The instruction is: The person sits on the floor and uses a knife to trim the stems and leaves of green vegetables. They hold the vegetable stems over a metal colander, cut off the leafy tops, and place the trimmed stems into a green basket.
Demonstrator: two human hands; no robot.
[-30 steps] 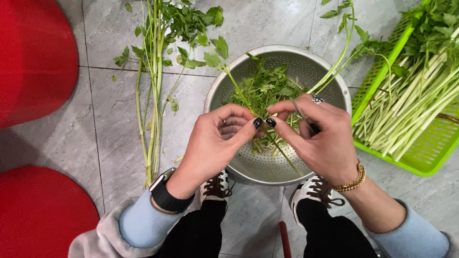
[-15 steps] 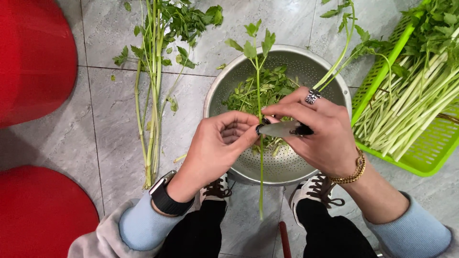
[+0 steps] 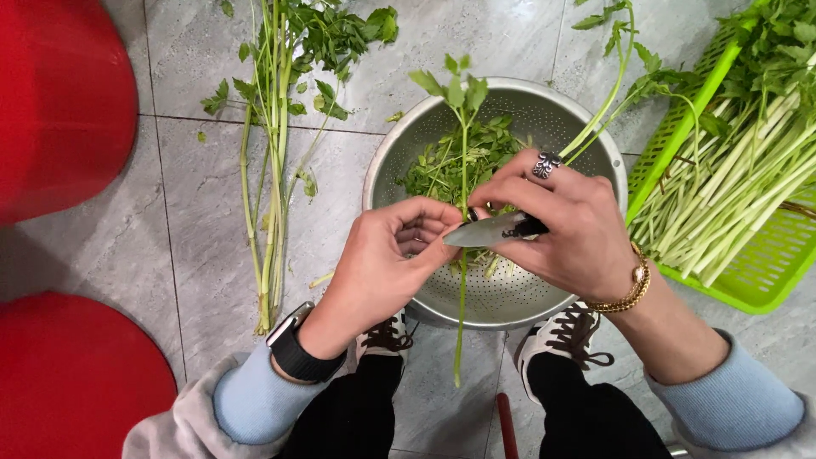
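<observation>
My left hand (image 3: 382, 259) pinches a long green leafy stalk (image 3: 461, 280) that hangs upright over a perforated metal colander (image 3: 586, 136); its leaves rise above my fingers and its stem drops down between my shoes. My right hand (image 3: 565, 225), with a ring and a gold bracelet, grips a small knife (image 3: 493, 230) whose blade lies against the stalk next to my left thumb. Cut green leaves (image 3: 455, 161) lie in the colander.
Several leafy stalks (image 3: 272, 144) lie on the grey tiled floor at the left. A green plastic basket (image 3: 765, 263) of trimmed pale stems stands at the right. Two red round objects (image 3: 59, 102) sit at the far left. My shoes are below the colander.
A second ago both hands were picking at leaves over the colander. Now the right hand holds the knife blade against a single upright stalk held by the left hand.
</observation>
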